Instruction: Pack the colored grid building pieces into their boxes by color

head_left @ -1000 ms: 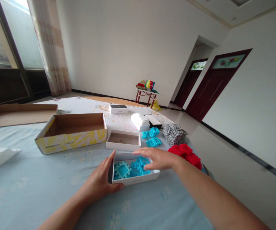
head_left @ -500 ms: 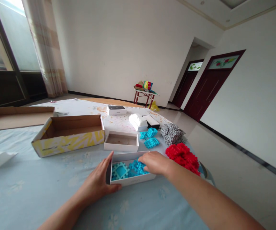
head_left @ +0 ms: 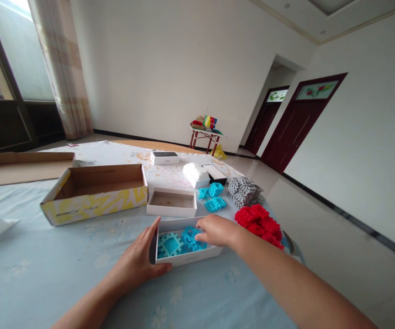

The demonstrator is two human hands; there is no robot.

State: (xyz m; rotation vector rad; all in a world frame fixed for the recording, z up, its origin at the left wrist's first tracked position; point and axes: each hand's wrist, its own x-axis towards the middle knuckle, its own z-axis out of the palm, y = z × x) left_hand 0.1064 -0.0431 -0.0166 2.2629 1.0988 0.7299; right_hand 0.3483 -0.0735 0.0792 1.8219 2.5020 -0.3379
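Observation:
A small white box [head_left: 197, 259] sits before me, with blue interlocking plastic pieces [head_left: 170, 245] inside it. My left hand [head_left: 146, 253] grips the box's left end, thumb along the front wall and fingers at the back corner. Over the box's right half, my right hand [head_left: 214, 230] has its fingers curled down onto a blue notched building block [head_left: 192, 237]. Those fingertips are partly hidden, and the palm covers the box's right end. Just behind the box lie more blue blocks [head_left: 215, 204], with a heap of red blocks [head_left: 259, 224] to the right of my right hand.
Behind stands an open white box [head_left: 172, 212], left of it a yellow-patterned carton [head_left: 94, 208]. Grey blocks [head_left: 243, 191] lie near the table's right edge. Farther back are a white box holding white pieces [head_left: 196, 173], a black-and-white lid [head_left: 214, 173] and a phone box [head_left: 165, 158].
My right hand has shifted slightly inside the box, and the blue block under its fingers has moved a little to the left. My left hand keeps its hold. The view has turned slightly.

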